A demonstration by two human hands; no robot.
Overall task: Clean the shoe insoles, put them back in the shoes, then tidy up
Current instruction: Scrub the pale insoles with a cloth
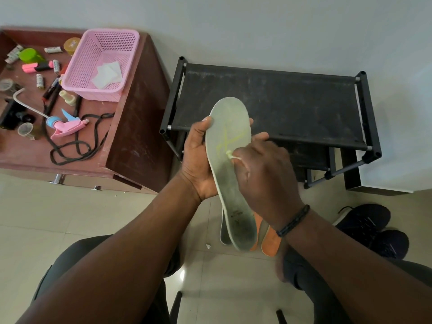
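Insoles are being cleaned one at a time — the pale insole is being held up in front of the black shoe rack, the left hand gripping its edge so the dirty face is tilting toward the person. The right hand is pinching a small white wipe against its middle, probably scrubbing. Other insoles are lying underneath on the floor, the dark shoes waiting beside them — refitting looks some way off.
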